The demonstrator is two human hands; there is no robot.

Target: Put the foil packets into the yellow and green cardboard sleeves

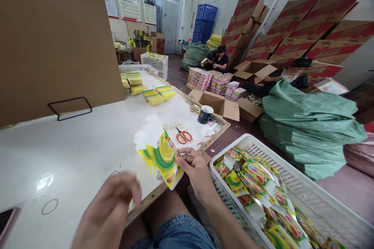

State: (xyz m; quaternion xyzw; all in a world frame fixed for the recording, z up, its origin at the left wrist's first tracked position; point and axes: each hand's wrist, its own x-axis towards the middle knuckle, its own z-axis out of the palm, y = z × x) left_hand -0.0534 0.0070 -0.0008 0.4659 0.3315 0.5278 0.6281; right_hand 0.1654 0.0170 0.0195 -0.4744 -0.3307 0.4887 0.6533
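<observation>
My right hand (195, 171) pinches a yellow and green printed carton (164, 155) by its right edge, above the table's front edge. The carton looks flat. Behind and left of it, a white, jagged-edged pile (150, 130) and more yellow card lie partly hidden. Over the table's near edge, my left hand (112, 198) is blurred, its fingers loosely bent and apart, with nothing visible in them. Orange-handled scissors (184, 136) lie among rubber bands beyond the carton. Another rubber band (50, 206) is on the white table (84, 151) at left.
A white plastic crate (248, 137) of printed cartons stands at right. A dark mug (205, 114) sits near the table's right edge. Bundled cartons (157, 95) lie farther back. Cardboard (58, 39) rises at left above a black wire stand (70, 109). Two people sit among boxes beyond.
</observation>
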